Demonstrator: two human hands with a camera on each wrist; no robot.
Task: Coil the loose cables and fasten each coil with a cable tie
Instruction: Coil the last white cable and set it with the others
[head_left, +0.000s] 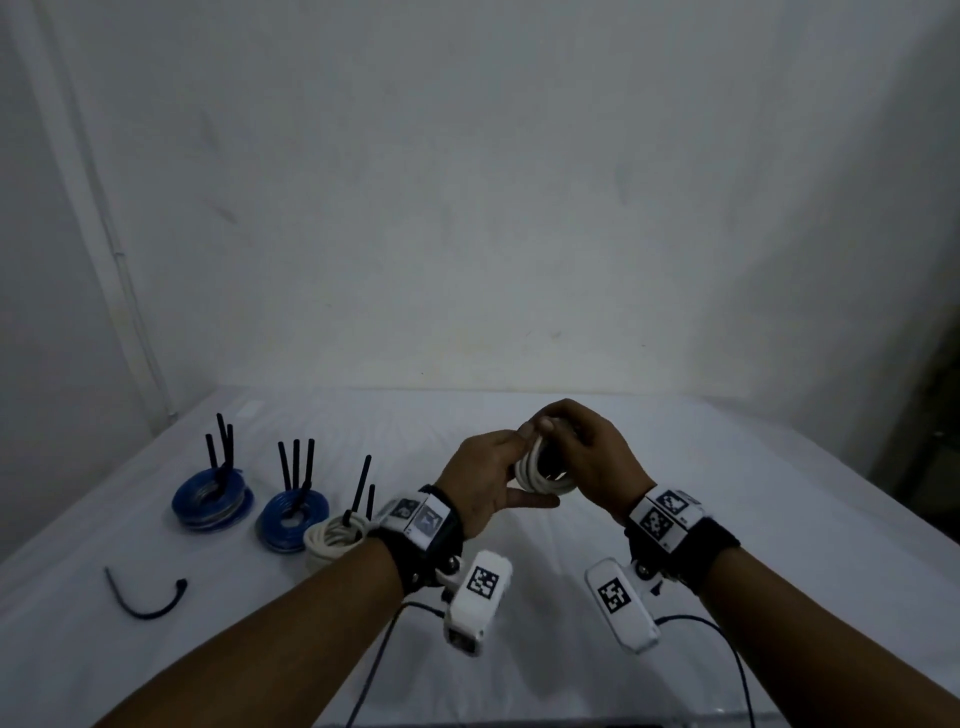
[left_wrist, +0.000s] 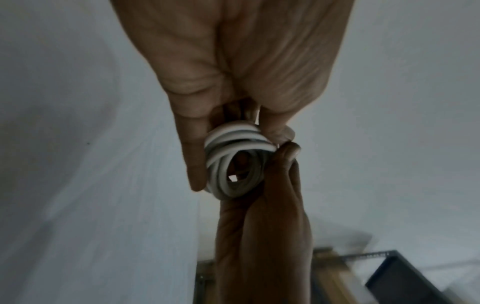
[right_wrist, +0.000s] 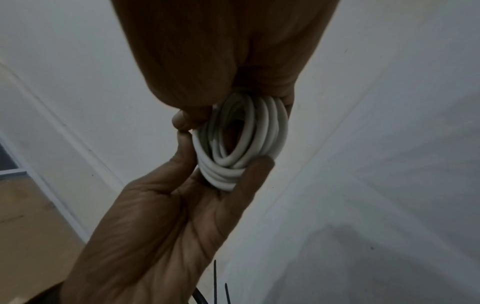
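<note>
Head view has my left hand (head_left: 485, 475) and right hand (head_left: 582, 452) both clamped on the small white round-cord cable coil (head_left: 540, 470) held above the white table (head_left: 727, 493), winding done I reckon, next grabbing the loose curved black cable tie (head_left: 148, 597).

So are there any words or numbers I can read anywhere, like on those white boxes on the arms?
No readable words or numbers in any view.
Left wrist camera box: only a black-and-white square code pattern, no letters.
Right wrist camera box: the same kind of pattern.
Left wristband and right wristband: code patterns too.
White cable coil, held by both hands: no print visible.
</note>
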